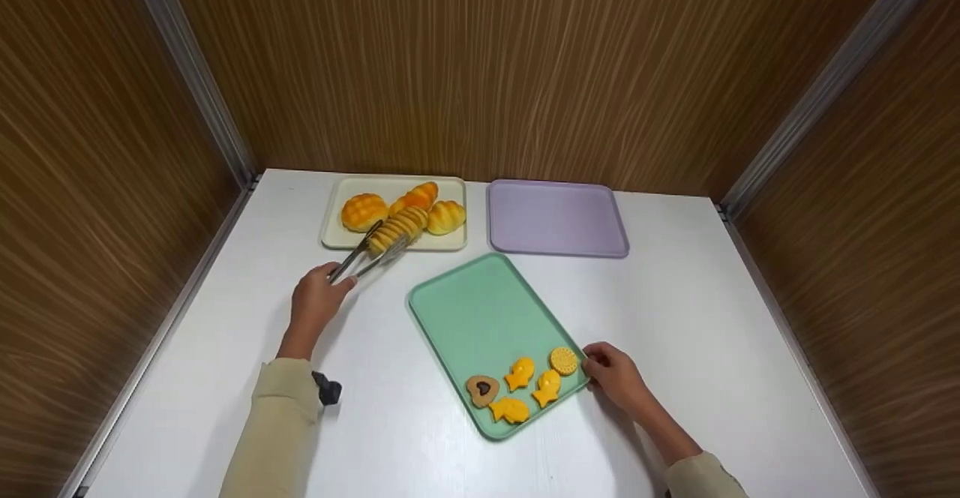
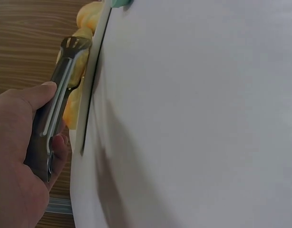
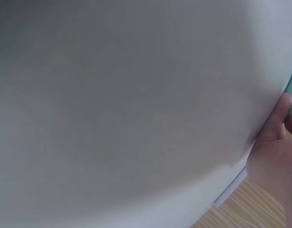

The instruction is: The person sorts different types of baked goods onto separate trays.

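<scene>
My left hand point(image 1: 316, 301) grips metal tongs point(image 2: 55, 104), whose ends straddle a ridged, sliced-looking bread roll point(image 1: 397, 229) over the front of the cream tray point(image 1: 330, 237). Around that roll lie a round bun point(image 1: 364, 212), a croissant-shaped bread point(image 1: 418, 196) and a smaller pale roll point(image 1: 447, 217). My right hand point(image 1: 616, 376) holds the right edge of a green tray point(image 1: 469, 310), thumb and fingers at its rim. Along the green tray's near end are a heart-shaped cookie point(image 1: 482, 391), a round biscuit point(image 1: 563, 361) and three fish-shaped biscuits point(image 1: 548, 387).
A purple tray point(image 1: 556, 219) stands right of the cream one, at the back of the white table point(image 1: 697, 295). Wood-patterned panels point(image 1: 480, 70) rise behind and on both sides. The green tray sits at an angle, its far corner near the other two trays.
</scene>
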{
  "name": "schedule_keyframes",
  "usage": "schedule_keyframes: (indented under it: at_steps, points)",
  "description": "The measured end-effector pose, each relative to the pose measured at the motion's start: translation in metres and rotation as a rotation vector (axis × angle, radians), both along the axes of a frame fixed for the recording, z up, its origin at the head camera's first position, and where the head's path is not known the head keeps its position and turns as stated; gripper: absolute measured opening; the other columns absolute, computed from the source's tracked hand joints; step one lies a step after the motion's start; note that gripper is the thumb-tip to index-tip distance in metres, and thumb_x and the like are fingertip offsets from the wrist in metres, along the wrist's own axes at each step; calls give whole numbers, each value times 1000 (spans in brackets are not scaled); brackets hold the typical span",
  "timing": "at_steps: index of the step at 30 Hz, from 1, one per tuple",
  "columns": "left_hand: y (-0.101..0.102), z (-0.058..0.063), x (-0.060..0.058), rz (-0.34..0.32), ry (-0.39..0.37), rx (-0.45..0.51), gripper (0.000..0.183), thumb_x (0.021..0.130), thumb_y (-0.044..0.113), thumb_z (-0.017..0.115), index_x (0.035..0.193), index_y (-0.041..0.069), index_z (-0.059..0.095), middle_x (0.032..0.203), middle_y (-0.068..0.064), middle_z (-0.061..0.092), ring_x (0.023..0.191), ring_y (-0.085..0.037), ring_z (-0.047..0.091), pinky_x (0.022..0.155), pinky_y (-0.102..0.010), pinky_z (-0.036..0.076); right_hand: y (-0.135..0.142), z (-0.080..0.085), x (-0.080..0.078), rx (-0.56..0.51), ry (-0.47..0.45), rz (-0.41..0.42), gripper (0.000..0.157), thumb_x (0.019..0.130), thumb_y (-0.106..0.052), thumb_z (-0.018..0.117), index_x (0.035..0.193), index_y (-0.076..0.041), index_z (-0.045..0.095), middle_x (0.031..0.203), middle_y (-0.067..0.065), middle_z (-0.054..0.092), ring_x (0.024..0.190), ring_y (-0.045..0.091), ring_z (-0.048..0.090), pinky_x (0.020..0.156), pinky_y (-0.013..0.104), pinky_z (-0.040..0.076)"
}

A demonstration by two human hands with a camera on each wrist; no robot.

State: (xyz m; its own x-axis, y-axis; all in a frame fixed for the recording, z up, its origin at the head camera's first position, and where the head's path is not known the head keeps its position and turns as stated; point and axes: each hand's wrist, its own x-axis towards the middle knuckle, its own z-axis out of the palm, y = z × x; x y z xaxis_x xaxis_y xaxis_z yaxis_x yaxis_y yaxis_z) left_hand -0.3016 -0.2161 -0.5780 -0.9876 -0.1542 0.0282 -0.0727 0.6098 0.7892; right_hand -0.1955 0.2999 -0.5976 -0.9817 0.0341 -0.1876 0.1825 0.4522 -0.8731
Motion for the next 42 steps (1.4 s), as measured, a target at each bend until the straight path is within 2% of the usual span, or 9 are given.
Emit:
schedule_keyframes:
  at_steps: [12, 21, 28, 31, 37, 42]
  points:
    - [0, -1, -27, 16, 63, -44, 46, 96, 26, 69, 132, -2, 62, 121, -22, 67, 111, -38, 62, 94, -52, 48, -2, 1, 0, 16, -14, -22, 20, 97, -3, 60, 116, 2, 64, 93, 10, 60, 73, 18, 58, 63, 25, 51]
    - [-10, -3, -32, 10, 55, -75, 45, 95, 27, 70, 132, 1, 64, 118, -23, 67, 106, -38, 61, 91, -52, 47, -3, 0, 0, 24, -18, -18, 20, 97, -3, 61, 116, 1, 64, 93, 10, 60, 73, 18, 58, 63, 26, 52]
    - [-5, -5, -38, -11, 74, -114, 51, 94, 30, 72, 129, -6, 61, 116, -25, 66, 105, -40, 62, 88, -53, 47, -3, 0, 0, 33, -19, -18, 20, 98, -3, 60, 117, 2, 63, 94, 11, 60, 73, 18, 58, 63, 25, 52]
    - [-4, -6, -38, -12, 56, -89, 52, 93, 30, 73, 131, -4, 61, 118, -24, 65, 108, -39, 61, 91, -53, 46, -4, 0, 0, 38, -24, -14, 20, 98, -4, 60, 117, 2, 63, 94, 10, 60, 73, 18, 58, 64, 25, 53]
    - [-3, -10, -37, -68, 6, -30, 63, 92, 27, 75, 145, 1, 51, 132, -28, 57, 126, -42, 52, 106, -56, 40, -3, -1, 0, 27, -10, -18, 19, 97, -2, 60, 116, 2, 63, 93, 11, 60, 72, 19, 58, 63, 26, 52]
    - [-2, -13, -39, -63, 18, -57, 62, 90, 22, 76, 142, -3, 52, 127, -30, 58, 120, -42, 55, 102, -55, 42, -1, -2, 0, 40, -7, -14, 19, 97, -3, 60, 116, 2, 63, 93, 10, 60, 72, 18, 59, 63, 26, 53]
